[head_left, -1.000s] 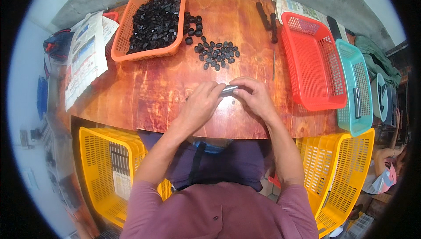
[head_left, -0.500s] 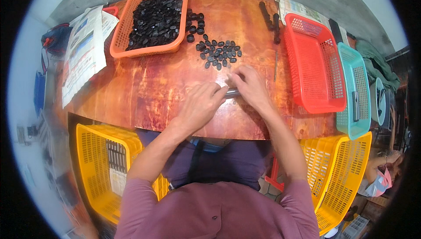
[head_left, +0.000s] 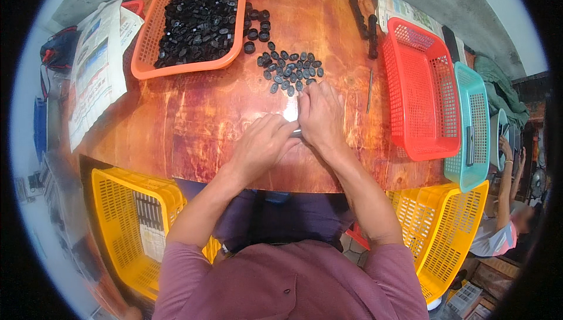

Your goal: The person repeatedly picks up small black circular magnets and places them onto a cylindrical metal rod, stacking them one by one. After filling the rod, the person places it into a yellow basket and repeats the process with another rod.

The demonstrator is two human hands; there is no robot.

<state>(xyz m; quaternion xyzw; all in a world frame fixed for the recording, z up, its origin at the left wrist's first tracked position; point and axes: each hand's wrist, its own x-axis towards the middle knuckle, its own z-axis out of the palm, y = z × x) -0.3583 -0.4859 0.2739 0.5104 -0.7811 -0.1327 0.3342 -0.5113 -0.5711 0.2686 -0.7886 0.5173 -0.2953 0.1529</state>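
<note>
Both hands together at table centre, on reddish wooden tabletop (head_left: pixel 193 120). Left hand (head_left: pixel 262 144) curled, fingers closed around one end of a small grey metal piece (head_left: pixel 297 133), only a sliver visible between the hands. Right hand (head_left: pixel 319 114) palm down, fingers bent, pressing on the same piece from the other side; exact grip hidden by knuckles, cannot tell how tight. Metal piece low over the tabletop, touching or not unclear.

Just beyond right fingertips: loose cluster of small black round parts (head_left: pixel 290 70) lying flat on the wood. Further back left: orange basket (head_left: pixel 143 62) heaped with the same black parts. Right of hands: thin metal rod (head_left: pixel 369 90), then red basket (head_left: pixel 431 144), teal basket (head_left: pixel 478 167) beside it. Black stick-like pieces (head_left: pixel 363 21) at far edge. Folded newspaper (head_left: pixel 97 70) at left. Yellow baskets (head_left: pixel 114 214) below table on both sides of lap. Another person (head_left: pixel 504 226) at right rim.
</note>
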